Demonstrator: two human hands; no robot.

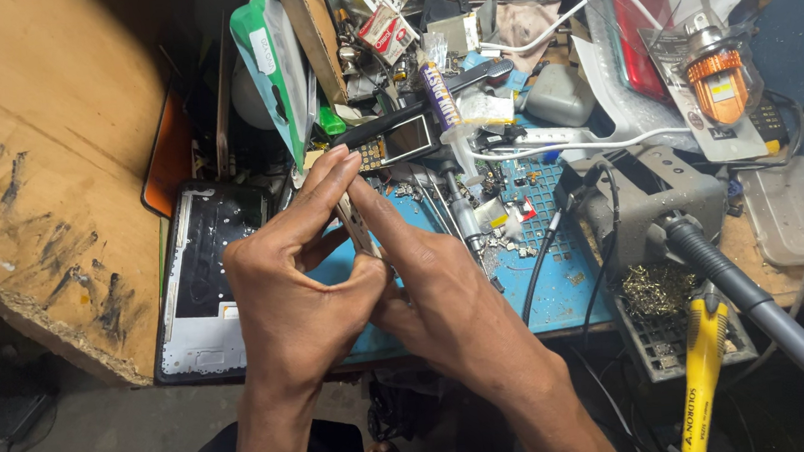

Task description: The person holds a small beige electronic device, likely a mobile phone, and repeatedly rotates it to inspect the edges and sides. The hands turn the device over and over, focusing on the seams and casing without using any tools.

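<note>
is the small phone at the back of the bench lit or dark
Dark: the small phone lies flat beyond both hands, its screen showing only grey glare, no picture.

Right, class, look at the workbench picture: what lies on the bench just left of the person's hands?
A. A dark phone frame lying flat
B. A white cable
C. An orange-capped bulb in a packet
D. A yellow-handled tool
A: the dark phone frame lies flat on the bench beside the left hand; the yellow-handled tool is off to the right.
</note>
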